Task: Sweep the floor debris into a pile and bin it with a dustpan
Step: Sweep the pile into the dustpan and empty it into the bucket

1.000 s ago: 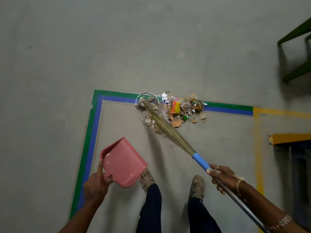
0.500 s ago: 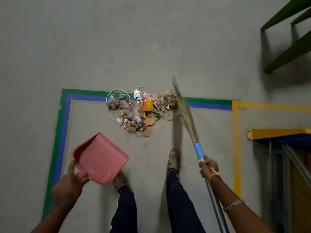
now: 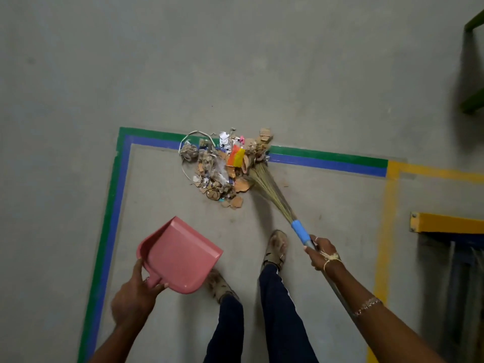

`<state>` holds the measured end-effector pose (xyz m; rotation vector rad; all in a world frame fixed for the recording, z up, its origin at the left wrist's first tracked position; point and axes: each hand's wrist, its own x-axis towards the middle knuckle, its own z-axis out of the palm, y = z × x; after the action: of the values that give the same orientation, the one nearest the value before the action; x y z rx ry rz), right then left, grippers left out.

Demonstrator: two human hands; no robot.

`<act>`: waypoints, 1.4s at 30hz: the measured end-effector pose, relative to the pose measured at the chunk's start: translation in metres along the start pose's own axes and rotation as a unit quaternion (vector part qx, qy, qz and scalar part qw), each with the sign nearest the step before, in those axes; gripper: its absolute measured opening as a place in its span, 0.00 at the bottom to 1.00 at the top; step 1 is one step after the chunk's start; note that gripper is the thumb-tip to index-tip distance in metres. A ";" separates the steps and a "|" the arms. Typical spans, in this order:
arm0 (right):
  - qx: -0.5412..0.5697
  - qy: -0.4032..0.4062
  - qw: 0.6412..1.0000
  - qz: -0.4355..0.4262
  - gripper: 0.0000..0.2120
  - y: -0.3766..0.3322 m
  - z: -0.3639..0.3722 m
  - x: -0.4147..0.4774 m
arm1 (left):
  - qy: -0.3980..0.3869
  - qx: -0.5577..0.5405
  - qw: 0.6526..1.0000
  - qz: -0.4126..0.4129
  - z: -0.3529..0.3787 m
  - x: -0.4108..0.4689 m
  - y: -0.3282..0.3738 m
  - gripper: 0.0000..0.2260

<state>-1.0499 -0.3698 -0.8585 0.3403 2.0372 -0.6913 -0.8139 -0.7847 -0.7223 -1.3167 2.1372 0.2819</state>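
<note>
Sweeping looks nearly finished: the right hand [image 3: 320,254] grips the broom [image 3: 269,186] against the debris pile [image 3: 222,166], while the left hand [image 3: 136,297] holds the pink dustpan [image 3: 180,258] aloft, which I reckon must next go down beside the pile.

smooth plastic dustpan [image 3: 180,255], matt concrete floor [image 3: 235,61]

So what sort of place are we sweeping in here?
Probably a warehouse or factory: bare concrete floor, green-and-blue tape and yellow tape marking zones, and a yellow steel beam, perhaps racking, at the right.
</note>
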 end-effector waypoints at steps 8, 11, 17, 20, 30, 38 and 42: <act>-0.193 0.082 0.972 -0.108 0.22 0.008 -0.051 -0.075 | -0.004 -0.020 1.000 -0.007 0.011 0.011 -0.002 0.46; -0.263 0.132 0.940 -0.172 0.27 0.000 -0.063 -0.076 | -0.006 -0.018 1.000 0.007 0.021 0.036 -0.004 0.46; -0.367 0.164 0.891 -0.210 0.31 -0.035 -0.059 -0.008 | -0.002 -0.007 0.999 0.037 0.063 0.107 0.007 0.45; -0.395 0.185 0.873 -0.218 0.33 -0.050 -0.049 0.054 | 0.005 0.003 0.998 0.056 0.100 0.159 0.017 0.45; -0.249 0.123 0.949 -0.150 0.32 0.006 0.003 0.295 | 0.063 -0.029 0.996 0.063 0.232 0.317 0.004 0.44; -0.189 -0.026 0.967 -0.171 0.32 0.038 0.067 0.337 | 0.057 -0.088 0.993 0.055 0.280 0.354 0.033 0.44; -0.191 -0.081 0.958 -0.200 0.32 0.047 0.096 0.319 | 0.032 -0.124 0.991 0.034 0.286 0.355 0.055 0.45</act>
<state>-1.1302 -0.3990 -1.1835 -0.3513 2.0433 -0.5247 -0.8664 -0.8847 -1.1678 -1.4072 2.2610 0.5546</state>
